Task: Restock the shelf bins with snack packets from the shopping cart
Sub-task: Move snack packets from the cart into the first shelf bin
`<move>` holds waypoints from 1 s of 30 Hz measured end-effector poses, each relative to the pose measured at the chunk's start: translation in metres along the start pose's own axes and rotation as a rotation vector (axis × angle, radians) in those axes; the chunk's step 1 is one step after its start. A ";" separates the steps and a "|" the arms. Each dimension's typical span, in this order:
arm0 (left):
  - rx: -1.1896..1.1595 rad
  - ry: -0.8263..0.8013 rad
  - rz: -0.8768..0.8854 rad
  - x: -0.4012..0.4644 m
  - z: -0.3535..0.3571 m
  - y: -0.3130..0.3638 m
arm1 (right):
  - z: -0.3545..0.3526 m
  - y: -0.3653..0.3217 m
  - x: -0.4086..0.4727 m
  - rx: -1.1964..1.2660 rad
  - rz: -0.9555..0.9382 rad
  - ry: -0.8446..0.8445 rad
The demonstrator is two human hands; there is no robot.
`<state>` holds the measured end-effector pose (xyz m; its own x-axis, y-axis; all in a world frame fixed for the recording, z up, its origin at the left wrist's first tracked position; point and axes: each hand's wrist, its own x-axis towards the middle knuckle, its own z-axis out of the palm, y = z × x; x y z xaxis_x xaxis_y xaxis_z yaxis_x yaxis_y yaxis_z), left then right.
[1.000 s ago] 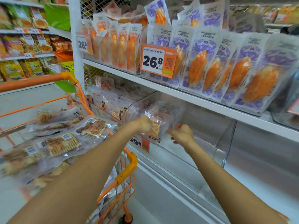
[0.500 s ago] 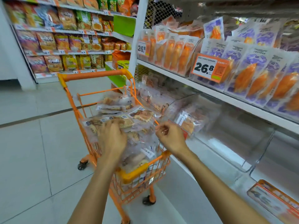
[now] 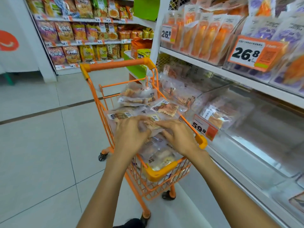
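Observation:
An orange shopping cart stands in front of me, piled with clear snack packets. My left hand and my right hand are both down on the pile, fingers curled around one clear packet with a barcode label. To the right, a clear shelf bin holds a few of the same packets behind a 59.8 price tag.
The upper shelf carries orange-and-purple packets and 26.8 price tags. A long stretch of the lower bin to the right shows bare plastic. Tiled floor opens to the left; a far shelf of snack bags stands behind the cart.
My hands left the shelf bin and came back over the cart. My view swung left and down, and both hands have now closed on a packet on the pile.

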<state>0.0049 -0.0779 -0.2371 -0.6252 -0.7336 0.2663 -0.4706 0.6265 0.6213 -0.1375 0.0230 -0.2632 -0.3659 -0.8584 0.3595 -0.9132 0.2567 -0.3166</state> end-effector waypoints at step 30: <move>-0.203 0.100 0.405 -0.012 0.005 0.021 | -0.062 0.016 -0.043 1.398 0.901 0.009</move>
<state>-0.0006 -0.0544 -0.2305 -0.6660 -0.4680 0.5809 -0.0630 0.8112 0.5814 -0.1473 0.0919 -0.2294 -0.6576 -0.6618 -0.3601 0.4311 0.0615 -0.9002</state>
